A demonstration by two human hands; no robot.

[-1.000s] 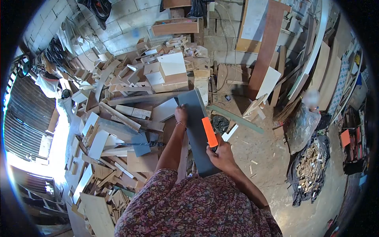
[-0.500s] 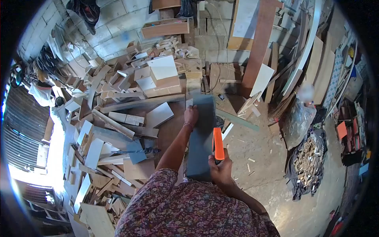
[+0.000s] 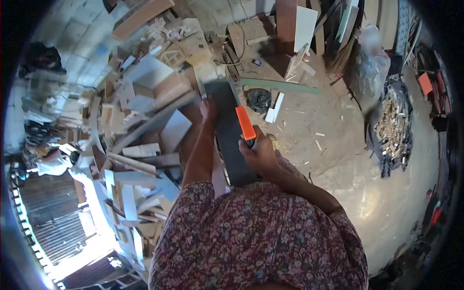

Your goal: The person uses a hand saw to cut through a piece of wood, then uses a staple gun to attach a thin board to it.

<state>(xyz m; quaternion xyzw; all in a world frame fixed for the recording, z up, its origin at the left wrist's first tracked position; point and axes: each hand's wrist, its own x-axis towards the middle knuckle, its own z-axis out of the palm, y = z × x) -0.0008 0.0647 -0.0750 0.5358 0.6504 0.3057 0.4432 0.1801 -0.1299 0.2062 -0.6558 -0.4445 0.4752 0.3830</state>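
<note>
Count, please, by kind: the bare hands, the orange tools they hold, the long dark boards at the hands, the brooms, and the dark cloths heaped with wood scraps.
Bare hands: 2 (left hand, right hand)
Orange tool: 1
Long dark board: 1
Broom: 1
Dark cloth with wood scraps: 1
Total: 6

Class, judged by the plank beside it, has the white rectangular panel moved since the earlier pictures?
No: the panel still stands by the tall reddish-brown wooden plank's right side.
</note>
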